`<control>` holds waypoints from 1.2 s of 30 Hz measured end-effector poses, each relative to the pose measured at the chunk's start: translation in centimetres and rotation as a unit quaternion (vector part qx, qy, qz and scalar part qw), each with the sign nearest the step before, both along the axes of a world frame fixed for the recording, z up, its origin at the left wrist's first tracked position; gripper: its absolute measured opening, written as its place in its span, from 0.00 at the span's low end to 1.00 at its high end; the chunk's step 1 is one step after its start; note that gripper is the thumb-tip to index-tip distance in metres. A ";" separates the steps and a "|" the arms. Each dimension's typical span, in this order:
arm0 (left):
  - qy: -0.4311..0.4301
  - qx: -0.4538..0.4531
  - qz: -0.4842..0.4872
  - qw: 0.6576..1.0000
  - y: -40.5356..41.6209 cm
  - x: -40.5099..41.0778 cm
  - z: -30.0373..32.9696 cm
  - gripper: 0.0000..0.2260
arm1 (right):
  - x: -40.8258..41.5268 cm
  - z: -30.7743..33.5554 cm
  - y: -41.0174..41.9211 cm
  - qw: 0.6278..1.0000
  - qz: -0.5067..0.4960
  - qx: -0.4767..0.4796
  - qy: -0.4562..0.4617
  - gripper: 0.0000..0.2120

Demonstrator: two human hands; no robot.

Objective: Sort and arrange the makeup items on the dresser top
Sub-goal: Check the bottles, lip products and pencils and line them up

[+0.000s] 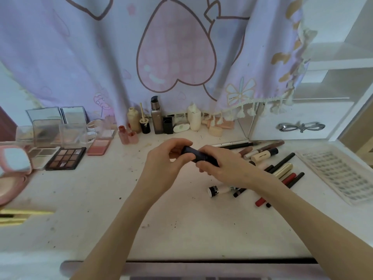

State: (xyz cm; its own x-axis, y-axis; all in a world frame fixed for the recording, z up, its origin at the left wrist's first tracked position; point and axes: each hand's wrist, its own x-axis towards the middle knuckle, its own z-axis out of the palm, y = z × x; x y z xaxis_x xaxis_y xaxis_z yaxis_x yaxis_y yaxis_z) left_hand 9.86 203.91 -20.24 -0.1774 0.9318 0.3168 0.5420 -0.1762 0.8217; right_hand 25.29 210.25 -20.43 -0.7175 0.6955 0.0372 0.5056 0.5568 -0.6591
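At the table's [90, 199] left edge lay an open pink compact [12, 172] with its mirror up, and just beside it, toward the back, sat a pale eyeshadow palette [41, 155], a dark brown eyeshadow palette [66, 158] and a pink blush palette [100, 146], all with clear lids raised. Along the back edge, under the hem of a lilac curtain [80, 57] printed with a pink heart, stood two small pink tubes [128, 135], a beige bottle [133, 120], a tall grey pump bottle [156, 118] and a cream bottle [194, 118]. Above the middle of the table the left hand [167, 158] pinched one end of a short black tube [196, 154] while the right hand [220, 164] curled round its other end (the tube was held clear of the surface, between the two hands). Behind and to the right of the right hand lay a loose heap of pencils, lip glosses and lipsticks [282, 164], some touching, with a white tube [219, 190] nearer the front. Toward the right edge rested a clear tray of false lashes [339, 174], and at the back right corner stood a white drawer unit [300, 120] with a silver bow handle.
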 end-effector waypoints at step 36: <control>0.032 -0.035 0.164 0.985 -0.3 -6.6 -3.0 0.11 | -3.7 -0.7 1.8 0.993 -0.070 -0.079 0.052 0.09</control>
State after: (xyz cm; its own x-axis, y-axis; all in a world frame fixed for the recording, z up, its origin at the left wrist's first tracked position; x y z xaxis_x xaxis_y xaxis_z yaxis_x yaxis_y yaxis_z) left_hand 3.24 203.58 -23.22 -0.4544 0.8478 0.2734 0.6119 0.0740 0.7875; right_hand 21.56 212.03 -21.13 -0.6118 0.7909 -0.0110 0.4945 0.3716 -0.7857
